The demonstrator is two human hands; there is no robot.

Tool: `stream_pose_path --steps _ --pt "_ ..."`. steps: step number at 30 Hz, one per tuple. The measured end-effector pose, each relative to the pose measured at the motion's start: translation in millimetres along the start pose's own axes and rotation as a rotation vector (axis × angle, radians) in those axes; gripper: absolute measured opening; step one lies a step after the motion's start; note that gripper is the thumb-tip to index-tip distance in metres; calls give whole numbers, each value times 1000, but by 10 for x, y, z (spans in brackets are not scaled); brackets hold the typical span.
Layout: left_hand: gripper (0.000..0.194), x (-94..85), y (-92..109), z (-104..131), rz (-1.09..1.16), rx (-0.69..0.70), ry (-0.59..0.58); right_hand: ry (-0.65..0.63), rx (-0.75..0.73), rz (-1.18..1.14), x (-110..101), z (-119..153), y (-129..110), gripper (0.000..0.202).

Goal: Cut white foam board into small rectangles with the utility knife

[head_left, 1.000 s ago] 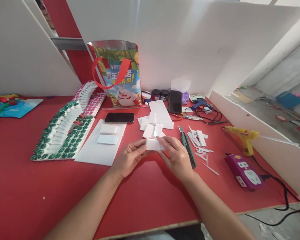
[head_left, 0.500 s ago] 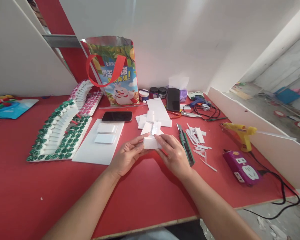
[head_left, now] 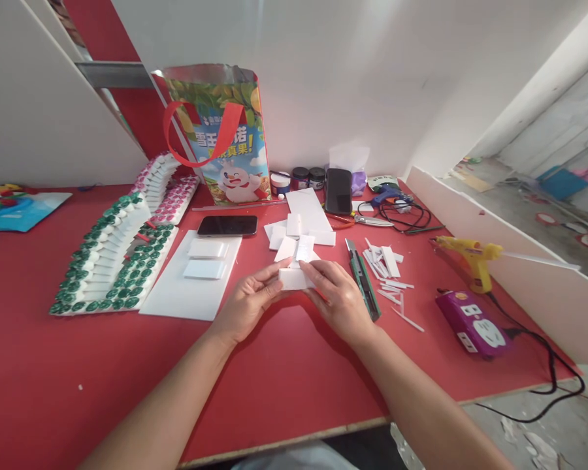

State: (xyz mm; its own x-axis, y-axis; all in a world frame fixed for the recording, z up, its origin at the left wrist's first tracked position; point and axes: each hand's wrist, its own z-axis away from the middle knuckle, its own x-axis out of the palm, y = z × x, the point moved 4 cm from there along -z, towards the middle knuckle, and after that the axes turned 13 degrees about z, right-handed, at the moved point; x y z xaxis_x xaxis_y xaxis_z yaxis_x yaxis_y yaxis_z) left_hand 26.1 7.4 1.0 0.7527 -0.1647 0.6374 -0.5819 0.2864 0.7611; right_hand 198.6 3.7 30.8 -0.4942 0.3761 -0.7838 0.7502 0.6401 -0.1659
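Note:
A small white rectangular piece [head_left: 294,279] is held level between both hands over the red table. My left hand [head_left: 249,301] pinches its left end, thumb and fingers closed on it. On its right end, my right hand [head_left: 340,297] grips with the thumb and fingertips. Just beyond the fingers lie several white cut pieces [head_left: 308,212], partly overlapping. To the left, a white board [head_left: 176,297] carries two white blocks [head_left: 204,269]. A green utility knife [head_left: 362,281] lies right of my right hand, beside a pile of white strips [head_left: 383,262].
Around the red table [head_left: 274,391] are a printed bag [head_left: 235,150], two phones [head_left: 227,226], small jars [head_left: 300,179], scissors [head_left: 375,222], a yellow glue gun [head_left: 475,258], a purple power socket [head_left: 473,323] with black cable, and a white model with green and pink dots [head_left: 112,261].
The view has shifted very slightly. Both hands keep the same hold on the small white piece, with almost no movement.

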Motion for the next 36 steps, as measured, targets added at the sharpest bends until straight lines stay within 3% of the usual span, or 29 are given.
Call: stream_pose_path --steps 5,9,16,30,36 --pt "47 20 79 33 -178 32 -21 -6 45 -112 25 8 44 44" --pt "45 37 139 47 -386 31 -81 -90 120 -278 45 24 118 40" --pt "40 6 130 37 -515 63 -97 -200 163 -339 14 21 172 42" --pt "46 47 144 63 -462 43 -35 -181 124 -292 23 12 161 37" --pt "39 44 125 45 -474 55 7 -171 61 -208 36 20 147 37"
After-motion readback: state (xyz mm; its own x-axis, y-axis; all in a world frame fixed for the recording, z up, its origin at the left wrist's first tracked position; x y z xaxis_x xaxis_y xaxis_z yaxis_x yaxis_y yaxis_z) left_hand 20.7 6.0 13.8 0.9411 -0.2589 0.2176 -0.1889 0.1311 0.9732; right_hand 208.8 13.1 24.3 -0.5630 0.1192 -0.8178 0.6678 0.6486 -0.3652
